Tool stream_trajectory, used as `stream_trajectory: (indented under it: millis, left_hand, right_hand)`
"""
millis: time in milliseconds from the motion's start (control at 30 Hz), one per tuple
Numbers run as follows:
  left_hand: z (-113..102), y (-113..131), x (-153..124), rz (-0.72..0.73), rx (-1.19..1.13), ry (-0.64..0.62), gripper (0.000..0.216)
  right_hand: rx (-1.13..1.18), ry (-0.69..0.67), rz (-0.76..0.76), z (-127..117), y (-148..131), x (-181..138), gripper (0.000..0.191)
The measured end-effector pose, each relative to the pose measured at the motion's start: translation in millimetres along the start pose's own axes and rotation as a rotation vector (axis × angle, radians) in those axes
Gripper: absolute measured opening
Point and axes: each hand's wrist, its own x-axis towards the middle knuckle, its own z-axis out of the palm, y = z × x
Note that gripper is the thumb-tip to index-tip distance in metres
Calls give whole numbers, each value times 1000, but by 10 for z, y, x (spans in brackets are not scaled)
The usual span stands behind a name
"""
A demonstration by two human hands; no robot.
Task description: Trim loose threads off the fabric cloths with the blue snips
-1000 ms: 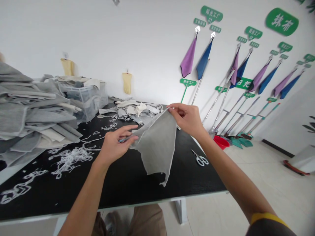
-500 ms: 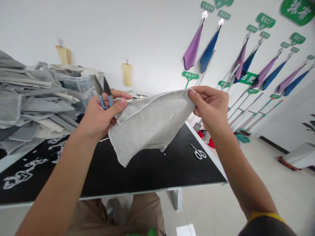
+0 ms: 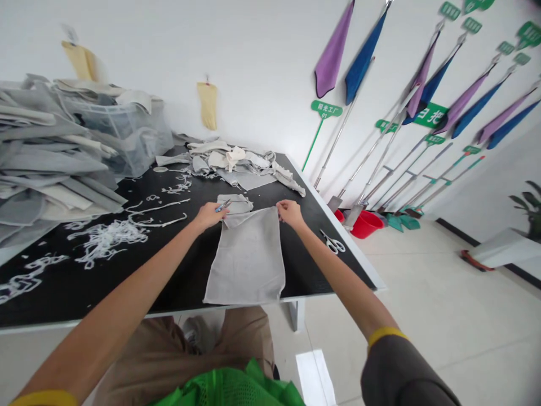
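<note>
A light grey cloth (image 3: pixel 249 259) is spread on the black table (image 3: pixel 181 282), its lower edge at the table's front edge. My left hand (image 3: pixel 208 217) is closed at the cloth's far left corner and also holds small blue-handled thread snips (image 3: pixel 223 206), blades pointing away from me. At the far right corner, my right hand (image 3: pixel 289 212) pinches the cloth between thumb and fingers. The far edge of the cloth is folded over near my left hand. Just beyond lies another small grey cloth piece (image 3: pixel 235 203).
White-handled scissors (image 3: pixel 333 242) lie to the right. Thread scraps (image 3: pixel 112 239) litter the left side, beside a tall pile of grey cloths (image 3: pixel 51 163) and a clear plastic bin (image 3: pixel 135 132). Crumpled cloths (image 3: pixel 236 160) sit at the back. A red bucket (image 3: pixel 367 224) stands on the floor.
Both hands have moved down and away from me, bringing the grey cloth from the air onto the table. It now lies mostly flat, with the snips still in my left hand.
</note>
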Motion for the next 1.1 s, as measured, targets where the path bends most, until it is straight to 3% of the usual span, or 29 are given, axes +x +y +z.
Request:
stream_trajectory:
  millis: [100,267,333,400,567,800,1000,1100]
  left_hand:
    - [-17,-170,-53,-15,64,13,29]
    - [-328,-60,-523,72,82,-10,39]
    - [-412,-14,-857,90,50,-89,40]
    - [-424,-27,-1211,54,-61,-214,39]
    - [-214,-165,-1859,-171,-208,-442,41]
    - [2,-43,-2188,-245,-169,-523,44]
    - [69,-54,-2364,-361,-115,-465,55]
    - [120,-81,-2469,-401,-117,-507,59]
  right_hand:
    - [-33,0,38,110,158,-114,27]
    - [16,29,-62,-84,219,-674,27]
    - [145,13,-103,-188,219,-1068,26]
    - [216,-6,-31,-247,228,-1494,26]
    - [246,-1,124,-160,337,-2269,19]
    - [153,-79,33,24,485,-2515,29]
    - [131,25,-4,108,516,-2583,19]
    - [164,72,-12,129,518,-2620,19]
